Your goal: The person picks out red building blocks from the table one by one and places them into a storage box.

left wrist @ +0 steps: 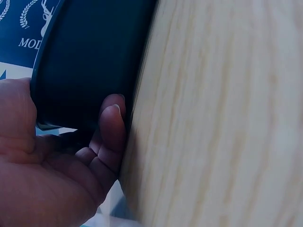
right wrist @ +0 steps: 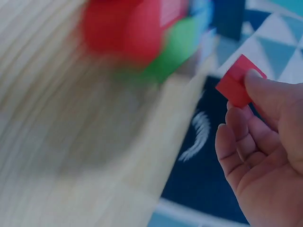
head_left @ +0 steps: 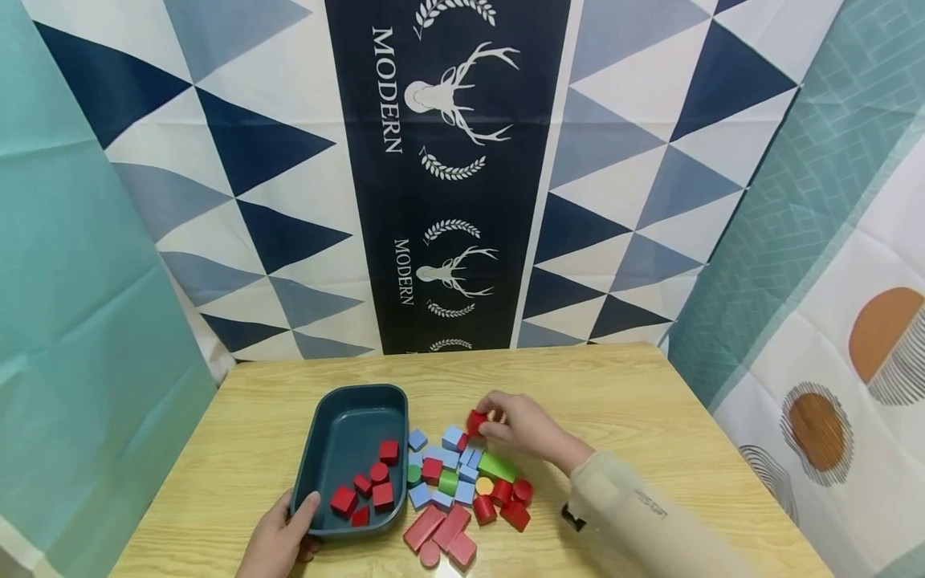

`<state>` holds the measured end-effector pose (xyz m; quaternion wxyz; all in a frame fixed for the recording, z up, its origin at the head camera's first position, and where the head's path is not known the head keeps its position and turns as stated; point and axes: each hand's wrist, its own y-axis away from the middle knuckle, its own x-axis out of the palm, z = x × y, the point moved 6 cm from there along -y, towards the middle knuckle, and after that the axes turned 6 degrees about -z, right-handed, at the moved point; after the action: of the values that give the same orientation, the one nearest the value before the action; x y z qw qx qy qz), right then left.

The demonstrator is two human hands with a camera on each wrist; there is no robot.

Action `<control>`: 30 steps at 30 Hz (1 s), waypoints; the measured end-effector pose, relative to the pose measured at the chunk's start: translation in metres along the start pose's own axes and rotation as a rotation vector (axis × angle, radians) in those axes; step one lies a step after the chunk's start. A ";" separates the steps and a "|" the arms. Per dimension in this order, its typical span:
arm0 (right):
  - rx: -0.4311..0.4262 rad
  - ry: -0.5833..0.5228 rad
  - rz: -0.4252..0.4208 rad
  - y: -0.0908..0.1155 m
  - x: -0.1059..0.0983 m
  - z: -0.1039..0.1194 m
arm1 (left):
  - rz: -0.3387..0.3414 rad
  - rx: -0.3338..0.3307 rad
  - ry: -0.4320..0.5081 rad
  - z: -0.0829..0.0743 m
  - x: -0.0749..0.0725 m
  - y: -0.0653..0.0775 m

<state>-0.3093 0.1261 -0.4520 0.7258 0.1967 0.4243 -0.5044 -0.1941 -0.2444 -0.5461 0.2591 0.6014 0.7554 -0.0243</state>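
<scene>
My right hand (head_left: 526, 425) pinches a red block (right wrist: 235, 81) between thumb and fingertips, above the far side of a pile of blocks. In the head view this red block (head_left: 474, 422) hangs just beyond a blue block (head_left: 453, 437). With the thumb over its rim and fingers against the outside, my left hand (head_left: 278, 536) grips the near left corner of a dark teal bin (head_left: 352, 395). Several red blocks (head_left: 383, 496) lie inside the bin, towards its near right part. In the left wrist view, the left hand (left wrist: 61, 184) holds the bin's wall (left wrist: 90, 61).
To the bin's right lies the mixed pile: blue blocks, a green block (head_left: 497, 467), a yellow cylinder (head_left: 484, 486) and red cylinders (head_left: 484, 509). Pink blocks (head_left: 451, 526) lie nearer the front. All rest on a wooden table (head_left: 607, 385) against a patterned cloth backdrop (head_left: 462, 201).
</scene>
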 end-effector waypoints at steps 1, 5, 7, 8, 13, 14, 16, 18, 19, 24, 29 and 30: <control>-0.001 -0.039 0.003 -0.005 0.004 0.011 | 0.000 -0.001 -0.001 0.000 -0.001 0.000; -0.073 -0.076 0.054 -0.020 0.030 0.063 | 0.000 -0.005 0.008 0.000 -0.002 0.000; -0.153 -0.016 0.078 -0.026 0.047 0.088 | 0.000 -0.004 0.012 0.000 -0.002 0.000; -0.194 0.027 0.090 -0.028 0.057 0.099 | -0.002 -0.005 0.014 0.000 -0.002 0.000; -0.321 0.230 0.111 -0.039 0.099 0.133 | 0.000 -0.003 -0.003 0.000 -0.001 0.000; -0.320 0.259 0.113 -0.041 0.105 0.136 | 0.001 -0.006 -0.006 0.001 -0.001 -0.001; -0.305 0.297 0.115 -0.045 0.115 0.138 | 0.005 -0.004 -0.012 0.000 -0.001 -0.001; -0.284 0.317 0.111 -0.047 0.121 0.139 | 0.005 -0.005 -0.013 0.000 0.000 -0.001; -0.277 0.324 0.105 -0.048 0.122 0.139 | 0.006 -0.002 -0.014 0.000 0.000 -0.001; -0.267 0.338 0.062 -0.051 0.123 0.140 | -0.004 -0.003 -0.007 0.001 -0.001 0.000; -0.263 0.332 0.047 -0.050 0.122 0.140 | -0.004 -0.005 0.000 0.001 -0.001 0.000; -0.270 0.323 0.045 -0.049 0.121 0.140 | -0.004 -0.006 0.001 0.001 -0.001 0.000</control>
<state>-0.2788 -0.0623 -0.4645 0.6792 0.1852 0.5946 -0.3885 -0.1939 -0.2452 -0.5464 0.2603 0.5993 0.7567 -0.0222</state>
